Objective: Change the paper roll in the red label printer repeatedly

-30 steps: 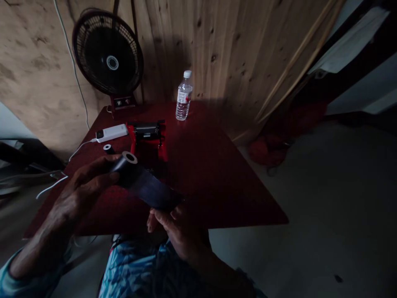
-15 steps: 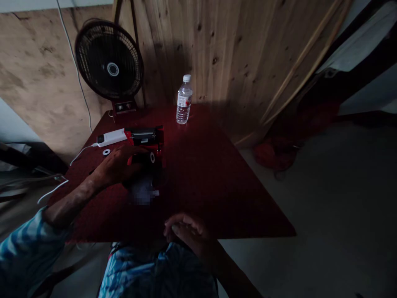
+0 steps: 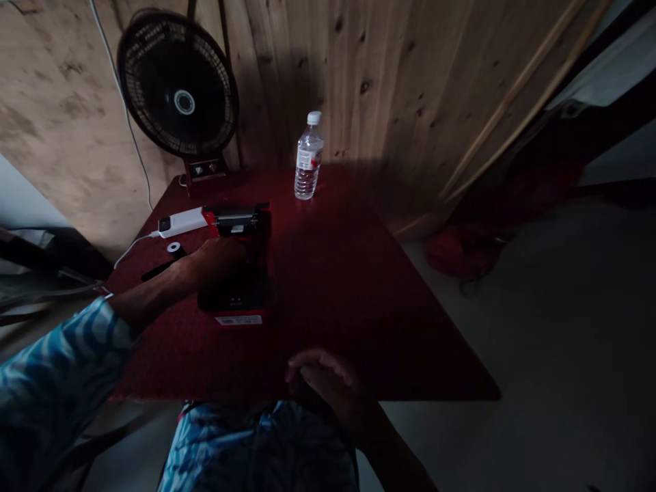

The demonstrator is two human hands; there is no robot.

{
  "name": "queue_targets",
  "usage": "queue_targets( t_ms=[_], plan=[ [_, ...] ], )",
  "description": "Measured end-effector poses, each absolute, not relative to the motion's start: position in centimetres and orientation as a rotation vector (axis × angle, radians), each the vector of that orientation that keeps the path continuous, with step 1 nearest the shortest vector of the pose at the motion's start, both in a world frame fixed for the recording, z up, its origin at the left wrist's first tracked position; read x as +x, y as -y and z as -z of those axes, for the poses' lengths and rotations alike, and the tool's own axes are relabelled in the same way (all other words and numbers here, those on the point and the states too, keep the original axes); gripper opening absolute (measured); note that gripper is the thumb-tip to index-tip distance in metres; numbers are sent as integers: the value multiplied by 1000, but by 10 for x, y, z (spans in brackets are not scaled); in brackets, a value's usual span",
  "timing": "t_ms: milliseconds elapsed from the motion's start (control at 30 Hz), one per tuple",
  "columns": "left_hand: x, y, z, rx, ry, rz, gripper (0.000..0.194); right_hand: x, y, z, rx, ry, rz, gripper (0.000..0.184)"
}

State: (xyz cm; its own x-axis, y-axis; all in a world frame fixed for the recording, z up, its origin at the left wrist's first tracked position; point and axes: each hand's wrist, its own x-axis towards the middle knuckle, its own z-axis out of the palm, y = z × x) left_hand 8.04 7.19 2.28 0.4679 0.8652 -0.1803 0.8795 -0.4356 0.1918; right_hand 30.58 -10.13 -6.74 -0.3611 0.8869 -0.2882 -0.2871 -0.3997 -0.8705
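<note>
My left hand point(image 3: 218, 260) reaches into a red and black machine, which looks like a small printer point(image 3: 233, 297), on the left part of the table. Its fingers are hidden in the dark interior, so I cannot see what they hold. The raised rear part of the printer shows a dark roller behind the hand. A black roll with a white core point(image 3: 175, 249) stands left of the printer, near my left wrist. My right hand point(image 3: 325, 376) rests by the table's front edge, loosely curled, thumb apart from the fingers, nothing visible in it.
On the dark red table point(image 3: 348, 294) a water bottle point(image 3: 308, 157) stands at the back. A fan point(image 3: 182, 89) is at the back left. Beside the printer lies a white device point(image 3: 182, 222) with a cable. A dark, thin object point(image 3: 156, 271) lies near my left forearm.
My left hand has moved into the printer. The white-ringed black part beside it is no longer visible. The printer's front shows more clearly, and the view has shifted slightly. My right hand stays curled.
</note>
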Motion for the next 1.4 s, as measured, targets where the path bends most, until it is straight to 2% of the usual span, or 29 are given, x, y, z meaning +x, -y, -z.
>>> queue_targets(
  t_ms=[167,300,433,500,600,733,1000,1267,1400],
  plan=[
    [67,-74,-29,2431,-1320,50,26,306,99,74,-987,981,-1793,23],
    [42,-36,-38,2376,-1359,-363,37,310,92,82,-919,1041,-1695,21],
    [26,10,-21,2378,-1313,-638,51,312,79,77,-882,1077,-1588,18],
    [26,20,-8,2414,-1277,-728,47,309,67,70,-869,1110,-1528,17],
    [30,20,8,2421,-1271,-852,32,298,41,59,-887,1139,-1381,19],
    [34,12,18,2458,-1238,-975,19,283,-8,50,-899,1160,-1126,31],
    [34,9,28,2673,-1026,-1249,13,269,-90,56,-880,1240,-890,45],
    [30,8,29,2948,-819,-1296,16,266,-102,84,-958,1225,-801,48],
    [29,9,32,2989,-792,-1265,17,265,-100,79,-971,1251,-758,50]
  ],
)
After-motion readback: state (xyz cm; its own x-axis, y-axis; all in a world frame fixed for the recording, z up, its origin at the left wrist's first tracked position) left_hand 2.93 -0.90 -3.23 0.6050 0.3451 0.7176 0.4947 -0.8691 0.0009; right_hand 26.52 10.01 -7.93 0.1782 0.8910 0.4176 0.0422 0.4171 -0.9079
